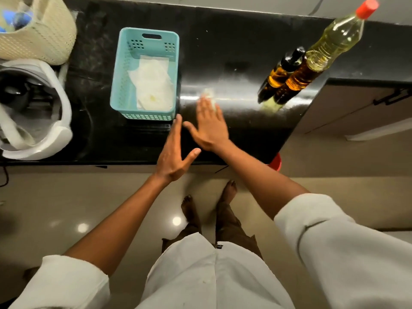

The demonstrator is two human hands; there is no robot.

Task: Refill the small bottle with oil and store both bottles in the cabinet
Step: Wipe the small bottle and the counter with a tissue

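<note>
Small bottle (281, 73): dark amber, black top; stood on the black counter (223, 41) at its right end, just beside the large bottle (334, 39) of pale yellow oil, red-capped. Right hand (209, 128): flat, straight fingers on a blurred white tissue (209, 93). Left hand (174, 152): spread, holding nothing, near the teal basket (119, 85).

The black tabletop (223, 41) is polished and glossy. The teal basket (116, 85) is smooth perforated plastic and holds matt, crinkled paper towel (153, 83). The large oil bottle (334, 39) is clear plastic, the small bottle (278, 74) shiny amber. The floor (111, 197) is glossy.
</note>
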